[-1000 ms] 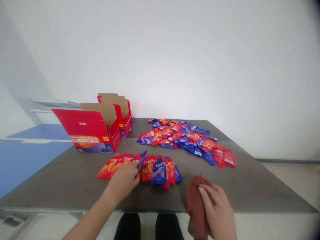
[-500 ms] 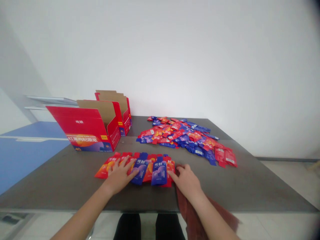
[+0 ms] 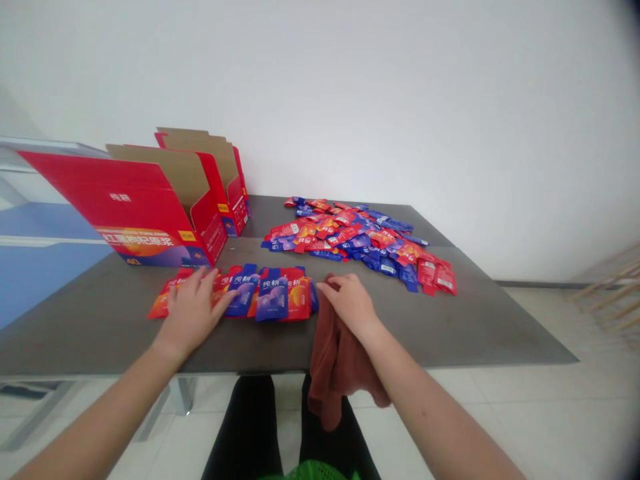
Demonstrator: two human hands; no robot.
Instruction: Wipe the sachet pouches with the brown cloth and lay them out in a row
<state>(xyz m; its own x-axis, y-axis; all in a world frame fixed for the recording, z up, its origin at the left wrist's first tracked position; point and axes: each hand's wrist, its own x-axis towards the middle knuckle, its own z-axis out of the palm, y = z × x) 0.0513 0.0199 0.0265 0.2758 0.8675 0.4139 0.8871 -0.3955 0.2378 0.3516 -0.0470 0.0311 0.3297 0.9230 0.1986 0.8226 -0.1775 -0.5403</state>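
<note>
Near the table's front edge lies an overlapping row of red and blue sachets (image 3: 273,295). My left hand (image 3: 193,308) rests flat with fingers spread over the left part of this row, hiding some sachets beneath. Just past the row's right end, my right hand (image 3: 349,303) pinches the top of a brown cloth (image 3: 334,360) between thumb and fingers. The cloth drapes over the table edge and hangs down above my legs.
Two open red cartons (image 3: 150,207) with raised flaps stand at the left. A loose heap of red and blue sachets (image 3: 357,240) spreads over the table's back right. A blue surface (image 3: 50,267) adjoins at the left. The dark table (image 3: 450,333) ends close to my legs.
The view has tilted down and shifted right. My right hand has drawn back slightly from the sachets with the cloth, which now hangs in front of its wrist. My left hand stays on the row.
</note>
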